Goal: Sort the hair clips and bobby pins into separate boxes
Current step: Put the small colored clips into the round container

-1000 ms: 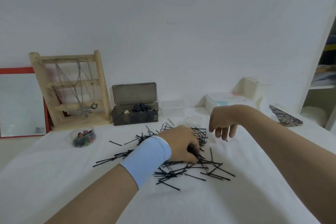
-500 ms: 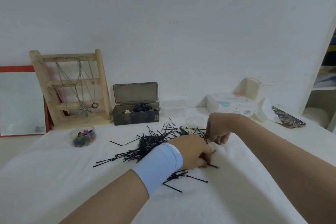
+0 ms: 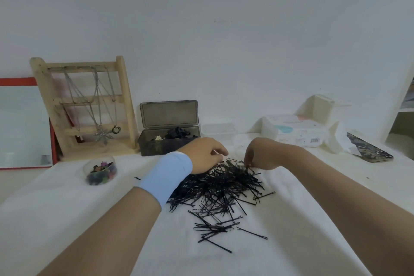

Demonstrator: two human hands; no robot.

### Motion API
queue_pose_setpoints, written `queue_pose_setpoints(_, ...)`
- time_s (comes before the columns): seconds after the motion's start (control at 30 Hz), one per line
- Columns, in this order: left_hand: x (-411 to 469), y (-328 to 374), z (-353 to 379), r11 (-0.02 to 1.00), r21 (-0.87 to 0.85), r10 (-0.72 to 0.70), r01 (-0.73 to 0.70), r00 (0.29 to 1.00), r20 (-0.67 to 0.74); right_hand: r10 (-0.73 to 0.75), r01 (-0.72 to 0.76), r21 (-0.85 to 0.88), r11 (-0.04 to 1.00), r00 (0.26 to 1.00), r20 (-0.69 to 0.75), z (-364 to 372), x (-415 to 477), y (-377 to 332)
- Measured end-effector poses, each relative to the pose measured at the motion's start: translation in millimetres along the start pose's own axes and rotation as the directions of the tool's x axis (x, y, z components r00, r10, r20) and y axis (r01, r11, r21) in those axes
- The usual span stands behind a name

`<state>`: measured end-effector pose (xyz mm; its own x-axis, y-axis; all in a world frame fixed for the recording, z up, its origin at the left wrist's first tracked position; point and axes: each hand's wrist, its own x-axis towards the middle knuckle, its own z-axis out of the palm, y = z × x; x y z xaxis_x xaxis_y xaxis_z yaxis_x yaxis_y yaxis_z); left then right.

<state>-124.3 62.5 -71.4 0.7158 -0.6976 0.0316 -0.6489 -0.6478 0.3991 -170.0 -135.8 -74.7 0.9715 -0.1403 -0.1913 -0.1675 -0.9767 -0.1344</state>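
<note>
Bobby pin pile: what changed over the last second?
The scattered bobby pins were raked into a tighter heap. The left hand moved from the heap's near side to its far edge; the right hand dropped from hovering onto the far edge, fingers in the pins. Whether either grips pins is unclear. Dark box and clip tub unmoved.

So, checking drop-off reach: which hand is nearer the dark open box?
Left: left hand is just in front of the dark open box; right hand is farther right.

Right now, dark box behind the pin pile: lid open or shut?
Open. The dark box has its lid standing upright at the back, and black clips show over its rim.
</note>
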Motion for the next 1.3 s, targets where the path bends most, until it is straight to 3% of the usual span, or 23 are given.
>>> queue_pose_setpoints(0.07, 17, -7, 4, 0.996, 0.072, -0.047, 0.044, 0.998, 0.036, -0.002, 0.007, 0.125, 0.992, 0.999, -0.041, -5, 6, -2)
queue_pose_setpoints(0.17, 36, -11, 13, 0.979, 0.196, -0.101, 0.063, 0.976, 0.195, 0.051, -0.016, 0.153, 0.988, 0.973, -0.224, -9, 24, 1)
queue_pose_setpoints(0.27, 44, -14, 17, 0.969, 0.238, -0.123, 0.062, 0.961, 0.248, 0.067, -0.063, 0.032, 0.998, 0.987, -0.143, -3, 39, -2)
queue_pose_setpoints(0.33, 44, -19, 14, 0.983, 0.174, -0.101, 0.065, 0.973, 0.208, 0.069, -0.071, -0.015, 0.997, 0.993, -0.093, -1, 45, -6)
queue_pose_setpoints(0.5, 38, -33, -6, 0.997, -0.056, -0.042, 0.052, 0.987, 0.153, 0.067, -0.058, 0.080, 0.995, 0.992, -0.109, -15, 52, -11)
queue_pose_setpoints(0.6, 37, -40, -19, 0.991, -0.129, -0.018, 0.026, 0.998, 0.066, 0.041, -0.023, 0.090, 0.996, 0.980, -0.193, -34, 53, -19)
queue_pose_setpoints(0.7, 35, -46, -34, 0.957, -0.287, -0.046, 0.042, 0.999, -0.007, -0.034, 0.102, 0.234, 0.967, 0.960, -0.279, -51, 52, -42)
queue_pose_setpoints(0.83, 27, -67, -51, 0.955, -0.278, -0.130, 0.103, 0.988, -0.080, -0.205, 0.276, 0.431, 0.859, 0.957, -0.203, -46, 54, -81)
queue_pose_setpoints(0.97, 5, -89, -67, 0.924, -0.323, -0.211, 0.203, 0.977, 0.009, -0.282, 0.298, 0.510, 0.807, 0.953, -0.110, -27, 66, -105)
queue_pose_setpoints(1.03, -6, -103, -76, 0.924, -0.233, -0.297, 0.305, 0.952, 0.067, -0.250, 0.295, 0.482, 0.825, 0.955, -0.157, -23, 72, -109)
queue_pose_setpoints(1.17, -18, -118, -84, 0.859, -0.071, -0.482, 0.506, 0.849, 0.219, -0.147, 0.273, 0.222, 0.936, 0.877, -0.458, -25, 85, -90)
queue_pose_setpoints(1.23, -18, -117, -88, 0.847, 0.032, -0.527, 0.531, 0.830, 0.182, -0.160, 0.224, 0.093, 0.970, 0.878, -0.451, -25, 90, -75)
queue_pose_setpoints(1.3, -18, -109, -95, 0.841, 0.162, -0.532, 0.517, 0.844, 0.067, -0.127, 0.117, -0.051, 0.992, 0.940, -0.316, -22, 94, -62)
